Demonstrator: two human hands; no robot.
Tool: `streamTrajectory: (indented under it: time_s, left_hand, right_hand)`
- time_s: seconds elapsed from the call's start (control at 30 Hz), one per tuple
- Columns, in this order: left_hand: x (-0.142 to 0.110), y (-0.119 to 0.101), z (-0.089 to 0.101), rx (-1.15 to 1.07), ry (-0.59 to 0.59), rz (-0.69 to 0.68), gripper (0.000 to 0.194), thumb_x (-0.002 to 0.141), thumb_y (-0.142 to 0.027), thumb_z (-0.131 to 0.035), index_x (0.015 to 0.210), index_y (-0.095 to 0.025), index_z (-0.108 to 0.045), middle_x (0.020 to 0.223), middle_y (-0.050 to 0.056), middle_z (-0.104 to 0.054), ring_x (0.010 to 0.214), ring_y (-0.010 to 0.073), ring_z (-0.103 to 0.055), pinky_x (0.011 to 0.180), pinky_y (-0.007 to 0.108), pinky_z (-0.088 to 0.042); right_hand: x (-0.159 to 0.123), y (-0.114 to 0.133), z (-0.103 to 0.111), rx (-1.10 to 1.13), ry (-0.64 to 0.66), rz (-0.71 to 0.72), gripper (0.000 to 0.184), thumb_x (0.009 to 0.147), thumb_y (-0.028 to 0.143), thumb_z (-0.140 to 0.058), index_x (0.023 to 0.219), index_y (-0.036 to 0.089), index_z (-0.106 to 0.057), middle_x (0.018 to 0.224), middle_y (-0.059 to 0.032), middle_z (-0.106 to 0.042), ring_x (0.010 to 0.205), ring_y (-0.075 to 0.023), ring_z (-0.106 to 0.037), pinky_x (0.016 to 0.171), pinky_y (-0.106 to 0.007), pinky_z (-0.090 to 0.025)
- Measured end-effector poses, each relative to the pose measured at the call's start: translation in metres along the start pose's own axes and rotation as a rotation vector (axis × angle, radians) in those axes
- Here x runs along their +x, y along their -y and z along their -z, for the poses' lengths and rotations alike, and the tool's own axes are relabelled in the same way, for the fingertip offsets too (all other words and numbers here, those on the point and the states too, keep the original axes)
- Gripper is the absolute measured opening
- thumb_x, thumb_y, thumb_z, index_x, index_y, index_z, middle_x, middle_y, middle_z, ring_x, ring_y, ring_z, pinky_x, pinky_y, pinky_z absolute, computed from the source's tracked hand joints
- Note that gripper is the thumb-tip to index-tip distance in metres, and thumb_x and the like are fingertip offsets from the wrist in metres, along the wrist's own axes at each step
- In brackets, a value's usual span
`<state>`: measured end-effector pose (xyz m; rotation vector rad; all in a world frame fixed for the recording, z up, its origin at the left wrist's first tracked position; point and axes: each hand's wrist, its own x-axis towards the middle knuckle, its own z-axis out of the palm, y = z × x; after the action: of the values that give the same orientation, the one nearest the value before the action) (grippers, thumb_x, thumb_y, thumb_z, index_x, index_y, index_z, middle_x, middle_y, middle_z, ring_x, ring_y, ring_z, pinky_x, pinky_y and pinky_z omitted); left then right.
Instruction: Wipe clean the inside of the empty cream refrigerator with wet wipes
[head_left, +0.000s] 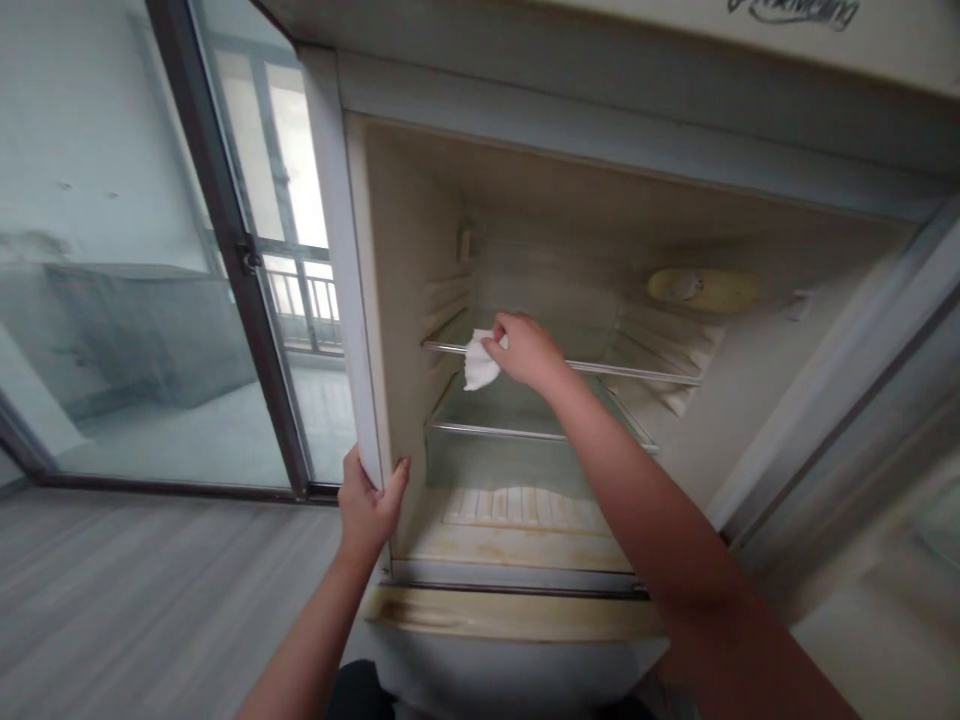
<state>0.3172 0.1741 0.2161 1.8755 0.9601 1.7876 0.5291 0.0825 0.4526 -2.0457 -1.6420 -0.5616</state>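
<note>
An old fridge (420, 330) stands open in front of me, its inside yellowed and stained. My right hand (525, 350) reaches in and is closed on a white cloth (478, 365), which rests against the front edge of the upper glass shelf (637, 372). A second glass shelf (525, 415) lies just below. My left hand (367, 500) is wrapped round the left front edge of the fridge body, thumb on the inner side.
A sliding glass door (225, 250) with a dark frame stands to the left, a balcony railing (307, 295) behind it. Grey wood floor (135, 600) lies at lower left. The fridge's door (862, 420) hangs open on the right. A yellowish lamp cover (701, 288) sits inside.
</note>
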Motion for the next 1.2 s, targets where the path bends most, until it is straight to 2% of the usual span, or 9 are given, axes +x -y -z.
streamTrajectory:
  time_s: [0.1, 0.27, 0.5, 0.6, 0.73, 0.83, 0.93, 1.03, 1.2]
  left_hand:
    - [0.000, 0.000, 0.000, 0.004, 0.002, 0.010, 0.061, 0.080, -0.051, -0.067, 0.126, -0.014, -0.056, 0.113, 0.014, -0.066, 0.104, 0.0292, -0.066, 0.091, 0.042, -0.055]
    - [0.000, 0.002, -0.001, 0.016, 0.006, 0.028, 0.060, 0.080, -0.053, -0.066, 0.124, -0.014, -0.055, 0.113, 0.014, -0.064, 0.106, 0.0301, -0.065, 0.095, 0.044, -0.054]
    - [0.000, 0.004, -0.002, 0.016, 0.017, 0.048, 0.063, 0.079, -0.056, -0.066, 0.126, -0.015, -0.054, 0.115, 0.014, -0.063, 0.107, 0.0309, -0.064, 0.095, 0.044, -0.053]
    - [0.000, 0.004, -0.001, 0.016, 0.012, 0.043, 0.062, 0.079, -0.056, -0.068, 0.125, -0.017, -0.054, 0.113, 0.013, -0.063, 0.103, 0.0296, -0.064, 0.092, 0.043, -0.054]
    - [0.001, 0.001, 0.000, 0.023, 0.021, 0.061, 0.061, 0.078, -0.055, -0.067, 0.123, -0.015, -0.054, 0.109, 0.012, -0.062, 0.098, 0.0278, -0.064, 0.088, 0.042, -0.054]
    - [0.001, 0.000, 0.000, 0.018, 0.027, 0.066, 0.062, 0.077, -0.055, -0.068, 0.123, -0.015, -0.053, 0.107, 0.011, -0.062, 0.096, 0.0266, -0.064, 0.086, 0.041, -0.054]
    - [0.001, 0.001, -0.001, 0.022, 0.018, 0.066, 0.063, 0.077, -0.056, -0.068, 0.122, -0.015, -0.054, 0.107, 0.011, -0.062, 0.094, 0.0268, -0.063, 0.084, 0.042, -0.054]
    - [0.001, 0.003, -0.001, 0.024, 0.003, 0.060, 0.065, 0.077, -0.058, -0.067, 0.124, -0.015, -0.055, 0.108, 0.013, -0.061, 0.095, 0.0287, -0.063, 0.084, 0.044, -0.053]
    - [0.000, 0.005, -0.001, 0.024, 0.007, 0.050, 0.063, 0.078, -0.058, -0.067, 0.123, -0.015, -0.056, 0.109, 0.014, -0.061, 0.094, 0.0299, -0.064, 0.082, 0.045, -0.052]
  right_hand:
    - [-0.013, -0.030, 0.007, -0.056, -0.024, -0.113, 0.031, 0.099, 0.038, -0.049, 0.119, 0.019, -0.063, 0.121, -0.0137, -0.068, 0.106, -0.0280, -0.064, 0.087, -0.034, -0.048]
    - [-0.034, -0.071, 0.023, -0.120, 0.013, -0.281, 0.039, 0.100, 0.043, -0.045, 0.121, 0.019, -0.068, 0.129, -0.0170, -0.065, 0.117, -0.0323, -0.064, 0.097, -0.039, -0.049]
    - [-0.061, -0.109, 0.055, -0.292, -0.010, -0.657, 0.044, 0.100, 0.037, -0.046, 0.124, 0.012, -0.071, 0.129, -0.0224, -0.067, 0.124, -0.0367, -0.063, 0.105, -0.051, -0.046]
    - [-0.071, -0.118, 0.062, -0.332, -0.022, -0.740, 0.044, 0.100, 0.037, -0.046, 0.123, 0.010, -0.073, 0.131, -0.0251, -0.065, 0.124, -0.0379, -0.063, 0.103, -0.051, -0.048]
    - [-0.077, -0.122, 0.067, -0.335, -0.020, -0.753, 0.047, 0.099, 0.037, -0.047, 0.127, 0.008, -0.071, 0.134, -0.0264, -0.064, 0.128, -0.0390, -0.061, 0.102, -0.050, -0.050]
    - [-0.068, -0.125, 0.068, -0.303, 0.106, -0.725, 0.054, 0.101, 0.043, -0.044, 0.132, 0.006, -0.068, 0.138, -0.0263, -0.062, 0.129, -0.0392, -0.060, 0.104, -0.048, -0.050]
    - [-0.047, -0.130, 0.066, -0.281, 0.250, -0.663, 0.060, 0.101, 0.048, -0.044, 0.138, 0.005, -0.064, 0.144, -0.0257, -0.058, 0.131, -0.0384, -0.059, 0.106, -0.045, -0.049]
    - [-0.020, -0.136, 0.059, -0.272, 0.370, -0.578, 0.057, 0.103, 0.045, -0.043, 0.138, 0.006, -0.065, 0.147, -0.0243, -0.056, 0.133, -0.0358, -0.058, 0.107, -0.042, -0.048]
    - [0.023, -0.155, 0.045, -0.195, 0.455, -0.445, 0.049, 0.103, 0.041, -0.047, 0.137, 0.013, -0.066, 0.148, -0.0184, -0.057, 0.136, -0.0319, -0.057, 0.111, -0.042, -0.047]
